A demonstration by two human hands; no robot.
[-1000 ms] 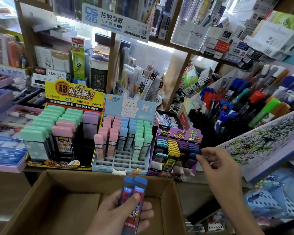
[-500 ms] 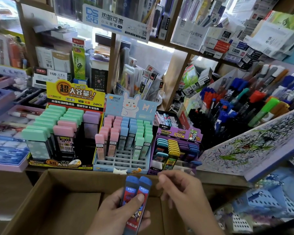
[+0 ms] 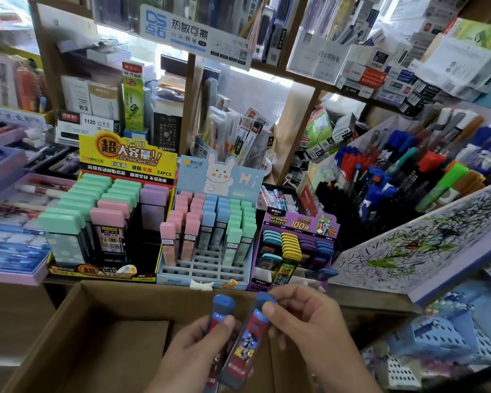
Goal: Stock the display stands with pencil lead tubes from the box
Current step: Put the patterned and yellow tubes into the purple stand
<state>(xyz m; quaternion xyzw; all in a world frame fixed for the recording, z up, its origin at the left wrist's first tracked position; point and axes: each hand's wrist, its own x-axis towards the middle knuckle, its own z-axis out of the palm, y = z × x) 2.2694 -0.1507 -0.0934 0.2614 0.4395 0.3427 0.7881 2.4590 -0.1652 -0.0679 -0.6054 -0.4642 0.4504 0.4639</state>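
Two blue-capped lead tubes, both above the cardboard box (image 3: 97, 307). The left tube (image 3: 216, 317) is upright, gripped by the left hand (image 3: 199, 355) with the thumb across it. The right tube (image 3: 247, 341) is tilted, pinched near its cap by the right hand (image 3: 309, 330). Three part-filled stands sit in a row behind the box: yellow stand (image 3: 119, 165), blue bunny stand (image 3: 219, 177), purple Ultraman stand (image 3: 298, 222).

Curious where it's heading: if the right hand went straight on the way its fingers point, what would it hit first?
The right hand, pinching one blue-capped tube, points leftward; it would likely first meet the second tube in the left hand. Depth is unclear.
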